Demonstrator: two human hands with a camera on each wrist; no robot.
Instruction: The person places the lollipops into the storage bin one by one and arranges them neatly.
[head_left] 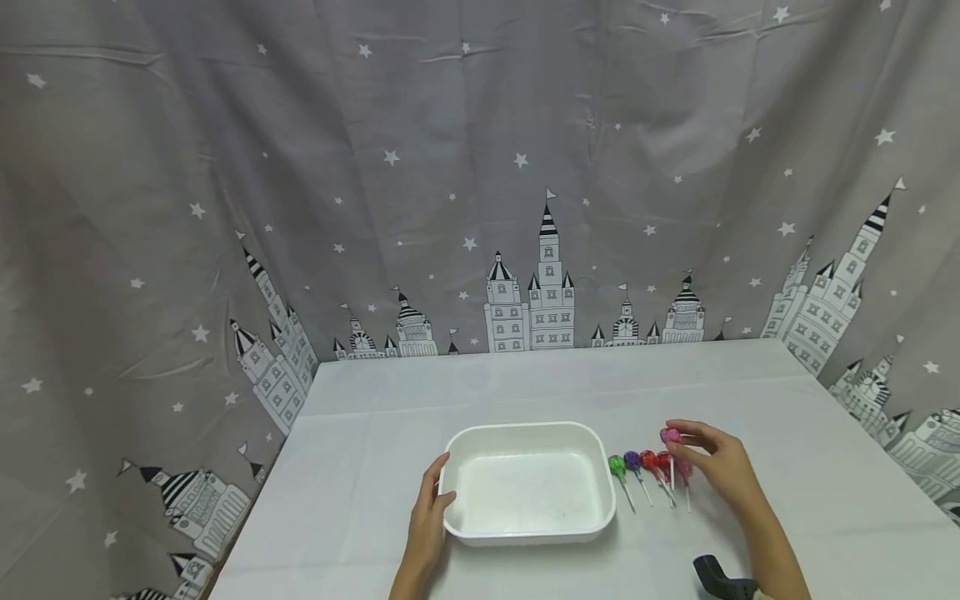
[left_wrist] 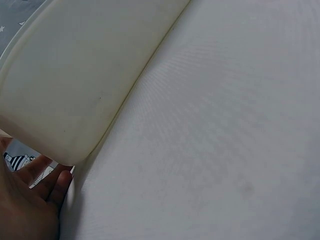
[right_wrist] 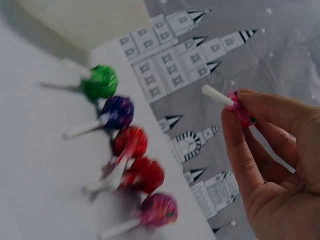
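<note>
A white plastic tub (head_left: 528, 537) sits on the white table. My left hand (head_left: 427, 521) grips its left side, thumb at the rim and fingers on the outer wall; the left wrist view shows the left hand (left_wrist: 32, 205) by a tub corner. Between thumb and fingertips, my right hand (head_left: 716, 462) pinches a pink lollipop (right_wrist: 242, 114) by its wrapped head, raised above the table, stick free. Below it lie wrapped lollipops in a row right of the tub: a green lollipop (right_wrist: 102, 82), a purple lollipop (right_wrist: 118, 113), two red lollipops (right_wrist: 149, 175) and a pink lollipop (right_wrist: 160, 209).
Behind the table (head_left: 375, 442) hangs a grey curtain (head_left: 420, 208) printed with castles and stars; it also runs down both sides. A dark curved object (head_left: 723, 579) shows by the right wrist at the front edge of the head view.
</note>
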